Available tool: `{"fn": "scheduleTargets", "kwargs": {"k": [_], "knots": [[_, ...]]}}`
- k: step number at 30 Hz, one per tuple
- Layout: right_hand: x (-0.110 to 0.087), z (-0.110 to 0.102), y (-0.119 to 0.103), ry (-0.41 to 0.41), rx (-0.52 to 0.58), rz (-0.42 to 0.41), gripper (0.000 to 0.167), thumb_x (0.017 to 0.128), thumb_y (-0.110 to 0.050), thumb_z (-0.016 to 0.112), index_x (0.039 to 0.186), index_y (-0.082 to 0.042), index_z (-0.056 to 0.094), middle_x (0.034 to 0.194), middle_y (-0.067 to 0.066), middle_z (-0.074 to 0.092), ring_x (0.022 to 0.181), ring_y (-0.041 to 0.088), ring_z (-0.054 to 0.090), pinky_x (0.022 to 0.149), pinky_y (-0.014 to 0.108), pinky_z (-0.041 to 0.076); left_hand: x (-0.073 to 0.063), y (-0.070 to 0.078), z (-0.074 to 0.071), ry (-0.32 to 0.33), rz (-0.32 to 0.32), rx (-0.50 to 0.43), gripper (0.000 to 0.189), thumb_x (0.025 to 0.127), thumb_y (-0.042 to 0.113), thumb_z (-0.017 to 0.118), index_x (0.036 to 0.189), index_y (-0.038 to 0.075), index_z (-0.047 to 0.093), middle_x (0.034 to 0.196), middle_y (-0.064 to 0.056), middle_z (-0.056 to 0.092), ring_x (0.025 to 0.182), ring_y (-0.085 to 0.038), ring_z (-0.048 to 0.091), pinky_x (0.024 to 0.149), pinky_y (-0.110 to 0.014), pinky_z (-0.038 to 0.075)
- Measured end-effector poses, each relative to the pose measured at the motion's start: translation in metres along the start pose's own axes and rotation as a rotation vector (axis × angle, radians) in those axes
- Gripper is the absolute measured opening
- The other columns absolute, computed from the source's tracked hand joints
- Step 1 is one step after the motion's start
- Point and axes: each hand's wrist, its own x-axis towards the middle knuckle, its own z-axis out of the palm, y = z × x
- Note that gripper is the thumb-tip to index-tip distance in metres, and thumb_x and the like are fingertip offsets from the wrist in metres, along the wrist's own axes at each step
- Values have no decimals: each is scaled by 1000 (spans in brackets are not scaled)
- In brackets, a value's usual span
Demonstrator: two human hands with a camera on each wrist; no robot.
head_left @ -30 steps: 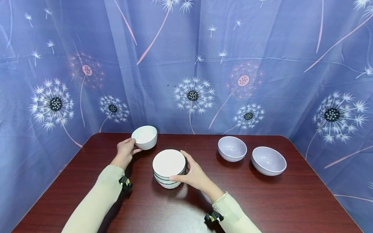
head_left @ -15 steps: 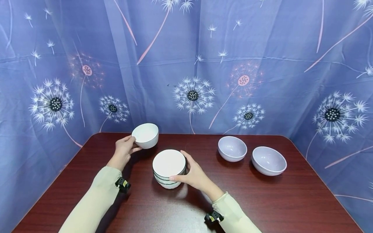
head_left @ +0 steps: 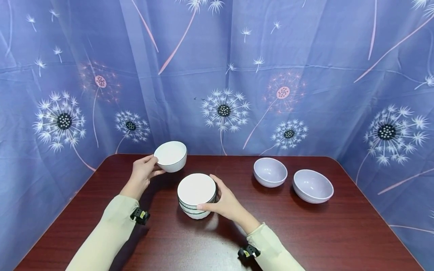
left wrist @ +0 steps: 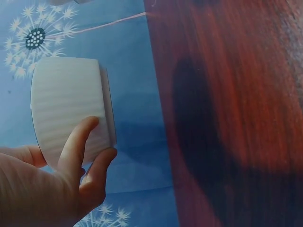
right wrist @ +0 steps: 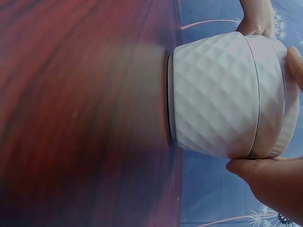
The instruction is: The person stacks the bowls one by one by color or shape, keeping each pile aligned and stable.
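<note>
My left hand (head_left: pixel 141 174) pinches a white bowl (head_left: pixel 172 162) at its left side, thumb by the rim and fingers beneath. The left wrist view shows this bowl's ribbed outer wall (left wrist: pixel 68 104) held off the table, its shadow lying on the wood. At the middle of the table stands a stack of white bowls (head_left: pixel 196 192) with dark rim lines. My right hand (head_left: pixel 226 201) grips the stack from the right, thumb in front and fingers behind. The lowest bowl (right wrist: pixel 213 94) has a diamond-patterned wall in the right wrist view.
Two pale lavender bowls, a left one (head_left: pixel 270 173) and a right one (head_left: pixel 312 187), sit upright on the right of the dark red wooden table (head_left: pixel 305 237). A blue curtain (head_left: pixel 190 94) with dandelion prints hangs behind the table's back edge.
My left hand has raised the ribbed white bowl slightly and shifted it a little right. My right hand and the stack have stayed in place.
</note>
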Motion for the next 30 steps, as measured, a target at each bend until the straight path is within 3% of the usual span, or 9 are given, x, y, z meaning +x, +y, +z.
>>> {"fn": "scheduleTargets", "kwargs": {"k": [4, 8, 12, 19, 26, 30], "knots": [[0, 0, 0, 2, 18, -3, 101, 69, -15, 87, 150, -5, 27, 146, 17, 41, 132, 26, 42, 110, 43, 34, -4, 5, 1, -25, -3, 23, 51, 91, 0, 42, 141, -11, 37, 128, -27, 47, 66, -6, 65, 77, -33, 58], [-1, 0, -1, 3, 17, 3, 102, 69, -14, 87, 150, -6, 26, 146, 17, 40, 133, 26, 42, 111, 43, 33, -9, 10, 2, -49, -8, 23, 52, 92, 1, 41, 143, -9, 36, 138, -30, 40, 68, -6, 65, 79, -32, 58], [-1, 0, -1, 0, 16, 6, 102, 69, -15, 87, 150, -6, 26, 146, 17, 41, 132, 26, 42, 111, 44, 33, -14, 13, 3, -67, -4, 16, 50, 93, 1, 43, 142, -8, 37, 135, -28, 43, 69, -7, 66, 76, -32, 58], [-1, 0, 0, -4, 16, 0, 102, 69, -15, 87, 150, -5, 26, 146, 18, 41, 133, 27, 42, 111, 44, 33, -22, 17, 5, -107, 31, 33, 47, 94, 2, 47, 139, -8, 43, 104, -11, 59, 71, -10, 66, 74, -33, 59], [-1, 0, 0, -3, 25, 0, 102, 69, -14, 87, 150, -5, 26, 145, 18, 41, 132, 26, 42, 111, 43, 33, -31, 19, 9, -142, 49, 77, 47, 93, 1, 47, 139, -7, 44, 122, -22, 54, 73, -12, 66, 73, -33, 60], [0, 1, 0, -1, 22, 2, 103, 69, -15, 87, 150, -4, 26, 146, 17, 41, 133, 26, 41, 112, 44, 32, -37, 21, 11, -172, 74, 88, 48, 92, 0, 47, 139, -8, 43, 119, -22, 56, 75, -13, 66, 72, -33, 60]]}}
